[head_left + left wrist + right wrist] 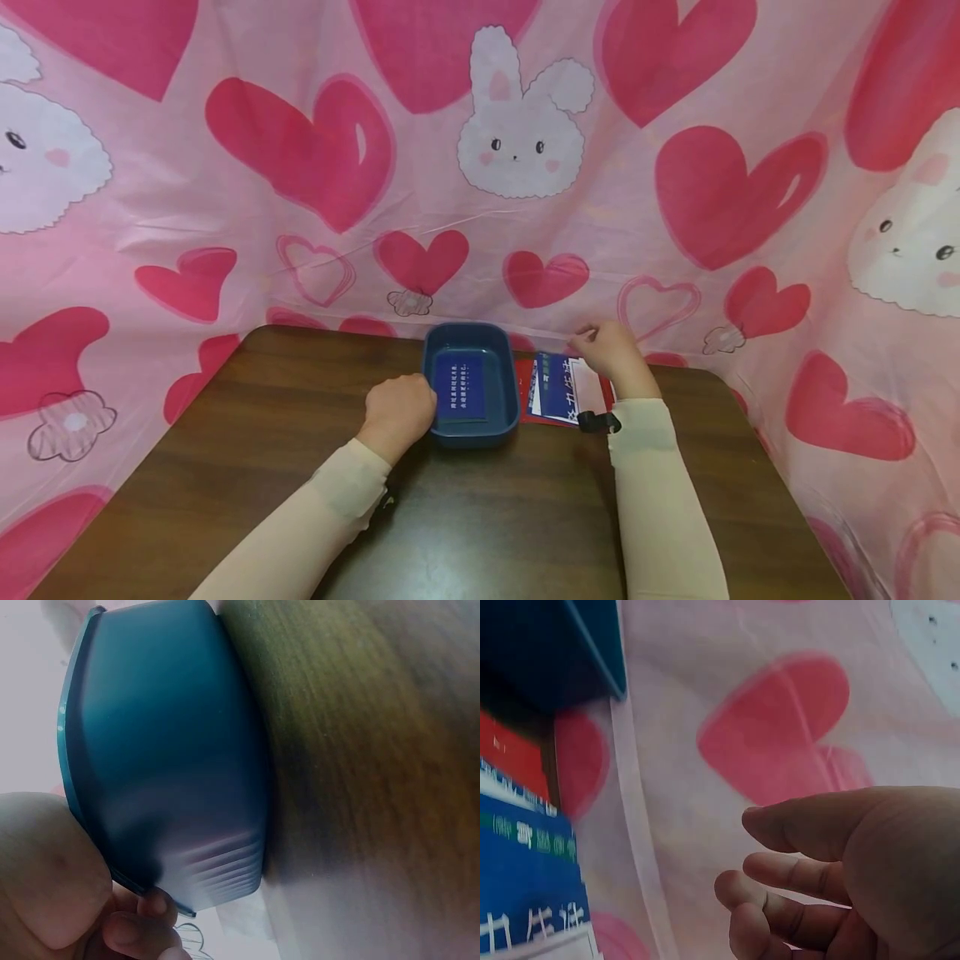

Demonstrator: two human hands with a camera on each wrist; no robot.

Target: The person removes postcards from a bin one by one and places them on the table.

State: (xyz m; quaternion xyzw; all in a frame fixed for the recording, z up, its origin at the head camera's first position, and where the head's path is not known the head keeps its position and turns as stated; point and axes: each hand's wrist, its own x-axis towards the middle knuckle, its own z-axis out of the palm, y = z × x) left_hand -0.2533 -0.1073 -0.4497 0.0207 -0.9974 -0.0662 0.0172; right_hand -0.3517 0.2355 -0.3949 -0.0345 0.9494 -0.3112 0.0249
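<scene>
A dark blue plastic bin (471,439) stands on the table with a blue card (460,392) printed with white characters lying in it. My left hand (400,413) grips the bin's left rim; in the left wrist view the fingers (139,930) curl at the rim of the ribbed wall. To the right of the bin lies an overlapping pile of printed cards (553,392), red, blue and white. My right hand (609,354) hovers over the far right side of this pile, holding nothing. Its thumb and fingers (802,825) are loosely bent and apart in the right wrist view.
The brown wooden table (480,525) ends at the back against a pink cloth (420,200) with hearts and rabbits, which also hangs along both sides. A black strap (597,422) sits at the right wrist, over the cards' near edge.
</scene>
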